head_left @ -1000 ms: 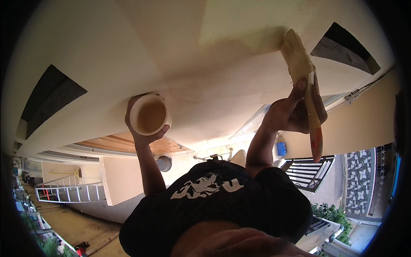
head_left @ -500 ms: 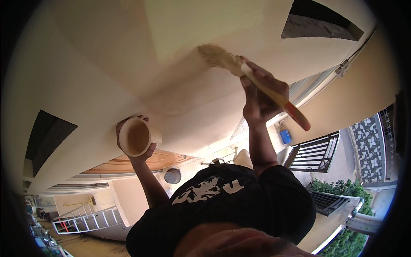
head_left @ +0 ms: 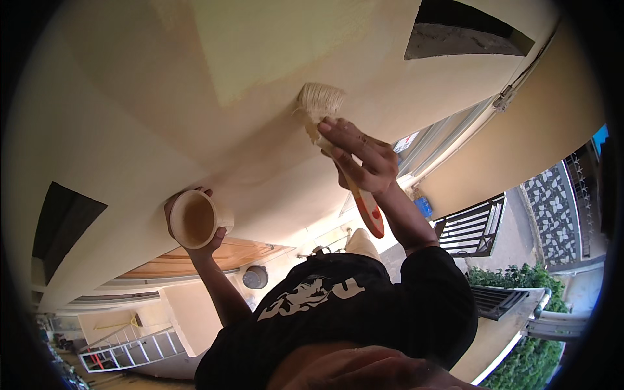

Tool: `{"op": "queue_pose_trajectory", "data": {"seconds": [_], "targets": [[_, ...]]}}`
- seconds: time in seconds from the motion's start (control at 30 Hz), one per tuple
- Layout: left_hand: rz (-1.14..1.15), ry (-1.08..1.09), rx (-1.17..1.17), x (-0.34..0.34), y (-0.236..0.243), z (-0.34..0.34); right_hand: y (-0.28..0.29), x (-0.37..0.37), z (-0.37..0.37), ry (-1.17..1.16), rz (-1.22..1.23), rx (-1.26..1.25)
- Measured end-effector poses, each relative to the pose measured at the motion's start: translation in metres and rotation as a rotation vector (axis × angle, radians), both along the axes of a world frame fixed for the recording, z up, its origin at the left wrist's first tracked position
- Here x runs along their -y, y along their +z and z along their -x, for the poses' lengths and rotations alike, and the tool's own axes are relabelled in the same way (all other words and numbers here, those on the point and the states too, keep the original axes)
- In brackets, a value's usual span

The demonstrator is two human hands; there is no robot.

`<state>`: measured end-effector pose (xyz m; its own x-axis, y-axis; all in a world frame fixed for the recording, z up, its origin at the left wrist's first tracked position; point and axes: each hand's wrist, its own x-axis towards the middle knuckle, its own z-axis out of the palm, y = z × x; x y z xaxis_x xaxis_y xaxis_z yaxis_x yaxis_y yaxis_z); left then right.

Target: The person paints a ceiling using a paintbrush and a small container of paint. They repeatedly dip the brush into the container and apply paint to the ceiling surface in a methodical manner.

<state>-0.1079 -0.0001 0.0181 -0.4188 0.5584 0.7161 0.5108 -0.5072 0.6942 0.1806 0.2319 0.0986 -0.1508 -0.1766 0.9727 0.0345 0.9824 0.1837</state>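
My right hand (head_left: 361, 155) is closed round a wide paintbrush (head_left: 356, 179) with a wooden, red-tipped handle. Its pale bristles point up and press against or hover close to the cream wall (head_left: 260, 123); contact is hard to tell. A paler, unevenly edged patch of paint (head_left: 266, 45) lies on the wall above the brush. Lower and to the left, my left hand (head_left: 214, 242) grips a round cream tub (head_left: 196, 220), its fingers wrapped round the side. The tub's mouth faces me, and beige paint coats its inside.
Dark recessed openings (head_left: 65, 224) break the wall at left and upper right. Below stand a brown wooden door (head_left: 188, 261), a dark bucket (head_left: 255, 277) and an aluminium ladder (head_left: 133, 351). A metal gate (head_left: 471, 227), a blue container (head_left: 423, 207) and green plants (head_left: 520, 283) are on the right.
The brush has turned from slanting left to nearly upright, its bristles now flared, and my right hand has shifted left and down. The tub has moved slightly left in view.
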Motion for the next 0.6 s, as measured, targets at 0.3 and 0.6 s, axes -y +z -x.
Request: {"op": "queue_pose_trajectory", "data": {"seconds": [0.3,0.6], "targets": [[-0.040,0.007,-0.005,-0.005,0.005,-0.005,0.015,-0.039,-0.029,0.398,0.531,-0.007],[-0.048,0.054,0.003,-0.004,0.002,-0.007,0.067,-0.050,-0.029,-0.098,-0.146,-0.361]]}}
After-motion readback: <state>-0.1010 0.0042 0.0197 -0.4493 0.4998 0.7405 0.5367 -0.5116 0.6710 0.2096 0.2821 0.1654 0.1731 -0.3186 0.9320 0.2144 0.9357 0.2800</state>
